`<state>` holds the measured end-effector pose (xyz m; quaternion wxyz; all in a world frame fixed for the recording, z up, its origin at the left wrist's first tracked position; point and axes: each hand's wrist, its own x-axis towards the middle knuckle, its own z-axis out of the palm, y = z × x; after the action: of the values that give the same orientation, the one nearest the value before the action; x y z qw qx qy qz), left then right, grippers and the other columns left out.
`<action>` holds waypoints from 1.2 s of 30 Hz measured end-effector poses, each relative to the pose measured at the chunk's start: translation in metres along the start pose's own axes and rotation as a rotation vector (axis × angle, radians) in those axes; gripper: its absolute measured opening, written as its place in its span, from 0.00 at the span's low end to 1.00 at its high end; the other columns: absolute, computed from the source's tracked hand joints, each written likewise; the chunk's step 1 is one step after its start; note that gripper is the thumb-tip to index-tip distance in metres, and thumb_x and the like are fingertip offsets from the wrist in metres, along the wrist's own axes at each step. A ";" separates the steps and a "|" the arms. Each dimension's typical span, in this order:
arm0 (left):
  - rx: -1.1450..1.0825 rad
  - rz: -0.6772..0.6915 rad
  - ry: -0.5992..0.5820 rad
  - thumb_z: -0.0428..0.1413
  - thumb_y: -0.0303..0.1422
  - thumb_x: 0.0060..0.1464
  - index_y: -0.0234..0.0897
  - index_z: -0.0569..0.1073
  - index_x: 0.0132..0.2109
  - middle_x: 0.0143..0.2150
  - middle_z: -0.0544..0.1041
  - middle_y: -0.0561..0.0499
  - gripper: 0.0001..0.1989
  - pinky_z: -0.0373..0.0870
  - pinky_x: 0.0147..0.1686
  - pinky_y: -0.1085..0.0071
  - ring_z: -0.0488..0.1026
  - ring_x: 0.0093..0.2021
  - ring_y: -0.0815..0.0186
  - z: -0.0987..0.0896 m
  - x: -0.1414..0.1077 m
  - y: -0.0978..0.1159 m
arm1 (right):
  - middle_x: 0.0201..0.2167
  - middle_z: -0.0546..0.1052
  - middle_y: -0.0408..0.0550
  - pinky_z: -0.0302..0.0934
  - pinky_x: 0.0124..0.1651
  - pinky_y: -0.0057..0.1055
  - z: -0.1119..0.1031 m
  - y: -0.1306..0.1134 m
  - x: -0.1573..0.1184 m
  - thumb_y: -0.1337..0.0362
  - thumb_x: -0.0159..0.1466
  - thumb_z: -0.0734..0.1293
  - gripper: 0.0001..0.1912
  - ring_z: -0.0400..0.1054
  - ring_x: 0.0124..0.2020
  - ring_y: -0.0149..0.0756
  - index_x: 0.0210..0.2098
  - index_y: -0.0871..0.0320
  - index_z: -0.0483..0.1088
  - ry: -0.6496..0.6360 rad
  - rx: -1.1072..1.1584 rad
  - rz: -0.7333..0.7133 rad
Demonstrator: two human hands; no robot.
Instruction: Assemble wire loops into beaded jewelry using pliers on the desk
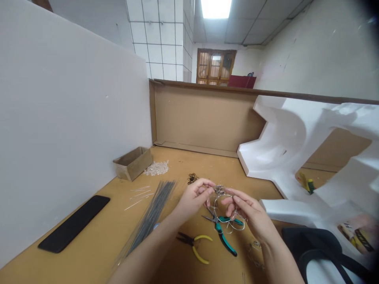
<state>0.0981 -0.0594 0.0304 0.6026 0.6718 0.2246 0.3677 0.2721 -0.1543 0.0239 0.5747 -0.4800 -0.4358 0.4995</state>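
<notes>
Both my hands are raised over the table, close together, around a piece of bent silver wire point(217, 209) with loops. My left hand point(199, 197) pinches its left side with thumb and fingers. On the other side, my right hand point(244, 207) has its fingers curled and closed on the looped wire. Small dark metal rings point(219, 190) show between the fingertips; whether they are joined to the wire I cannot tell. Teal-handled pliers point(226, 240) lie beneath the hands, partly covered by the wire. Yellow-handled pliers point(195, 248) rest to their left.
A bundle of straight grey wires point(152, 213) lies left of my forearm. Beyond it are a small cardboard box point(133, 163), a pile of clear beads point(156, 168) and black rings point(192, 178). A black strip point(75, 223) lies at left; white foam packing point(275, 130) stands at right.
</notes>
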 end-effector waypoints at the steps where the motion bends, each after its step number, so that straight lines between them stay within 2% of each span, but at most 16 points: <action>1: -0.001 0.007 -0.002 0.53 0.39 0.53 0.34 0.68 0.41 0.27 0.71 0.54 0.13 0.64 0.25 0.76 0.67 0.22 0.73 0.000 0.000 0.000 | 0.37 0.77 0.54 0.62 0.29 0.30 0.000 0.000 0.000 0.55 0.60 0.65 0.19 0.70 0.27 0.33 0.48 0.59 0.68 0.003 0.003 0.002; 4: 0.021 0.020 -0.014 0.51 0.40 0.54 0.34 0.69 0.41 0.32 0.72 0.52 0.14 0.63 0.26 0.75 0.66 0.24 0.74 0.001 -0.001 0.001 | 0.37 0.77 0.52 0.62 0.29 0.29 0.004 0.001 0.002 0.55 0.61 0.64 0.17 0.71 0.27 0.33 0.45 0.58 0.66 0.016 -0.013 -0.021; 8: 0.077 0.004 -0.017 0.57 0.38 0.48 0.34 0.70 0.40 0.32 0.71 0.52 0.14 0.63 0.30 0.75 0.67 0.29 0.71 0.008 -0.002 0.000 | 0.35 0.77 0.48 0.62 0.29 0.29 0.010 0.004 0.002 0.54 0.60 0.65 0.14 0.72 0.27 0.33 0.40 0.55 0.63 0.007 -0.011 -0.026; 13: 0.028 -0.062 -0.063 0.55 0.38 0.50 0.33 0.69 0.36 0.25 0.69 0.54 0.12 0.61 0.23 0.76 0.64 0.22 0.74 0.013 -0.002 0.000 | 0.33 0.78 0.49 0.62 0.32 0.29 0.007 0.003 0.002 0.57 0.60 0.65 0.11 0.72 0.30 0.33 0.37 0.57 0.65 -0.027 0.022 0.049; 18: 0.040 -0.120 -0.086 0.54 0.41 0.49 0.34 0.68 0.36 0.26 0.69 0.55 0.14 0.59 0.18 0.78 0.62 0.17 0.76 0.010 -0.001 -0.002 | 0.35 0.77 0.50 0.62 0.32 0.29 -0.001 0.001 0.003 0.53 0.60 0.64 0.14 0.71 0.32 0.35 0.36 0.58 0.68 0.007 0.028 0.050; 23: 0.058 -0.132 -0.084 0.54 0.43 0.49 0.33 0.68 0.35 0.27 0.70 0.54 0.15 0.59 0.17 0.78 0.62 0.16 0.77 0.010 0.000 -0.002 | 0.33 0.77 0.50 0.61 0.32 0.29 0.000 0.001 0.003 0.50 0.60 0.63 0.16 0.71 0.32 0.36 0.34 0.58 0.70 0.019 0.001 0.038; 28: 0.052 -0.158 -0.123 0.54 0.43 0.49 0.34 0.68 0.36 0.28 0.70 0.54 0.15 0.60 0.18 0.79 0.62 0.16 0.78 0.009 0.000 -0.005 | 0.29 0.77 0.48 0.61 0.33 0.29 0.000 0.003 0.003 0.54 0.57 0.67 0.13 0.69 0.31 0.34 0.31 0.58 0.70 0.027 -0.063 0.035; 36: -0.011 -0.170 -0.210 0.55 0.45 0.48 0.34 0.65 0.31 0.23 0.65 0.57 0.17 0.58 0.18 0.80 0.60 0.18 0.77 0.008 0.002 -0.008 | 0.27 0.74 0.46 0.63 0.31 0.28 0.003 -0.002 0.003 0.56 0.54 0.70 0.12 0.67 0.29 0.32 0.27 0.59 0.70 0.066 0.084 0.043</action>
<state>0.1067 -0.0615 0.0233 0.6554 0.6818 0.2143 0.2444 0.2700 -0.1515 0.0264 0.5976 -0.4809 -0.3845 0.5135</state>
